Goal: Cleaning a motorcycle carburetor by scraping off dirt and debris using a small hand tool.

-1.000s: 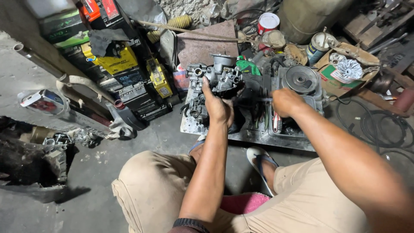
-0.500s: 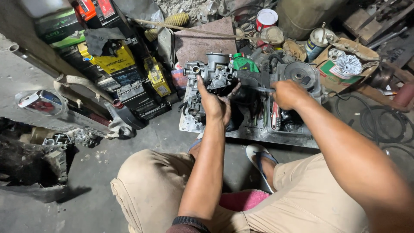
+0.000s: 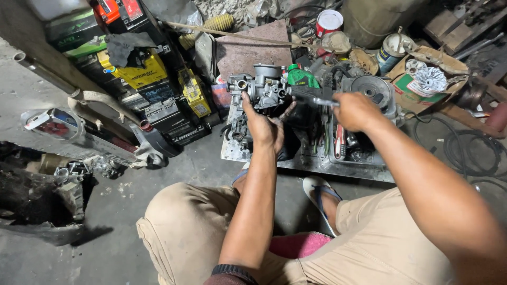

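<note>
Two hands are at work, both mine. Nearest, one sandal (image 3: pixel 319 192) shows on my foot on the concrete floor (image 3: pixel 174 174), between my knees. My left hand (image 3: pixel 266 129) is clamped on one carburettor (image 3: pixel 261 87), fingers wrapped round its lower body, holding it above a metal tray (image 3: pixel 317 163). My right hand (image 3: pixel 355 111) is closed round the handle of one tool (image 3: pixel 311 97), whose tip meets the carburettor's side. The carburettor is cast metal: I judge it rigid, fairly heavy, likely oily; grip the main body, not the small fittings. Beyond, one pulley (image 3: pixel 372 91), one green bottle (image 3: pixel 302 78), one red-and-white can (image 3: pixel 329 22). Batteries (image 3: pixel 140 71) are stacked far left.
</note>
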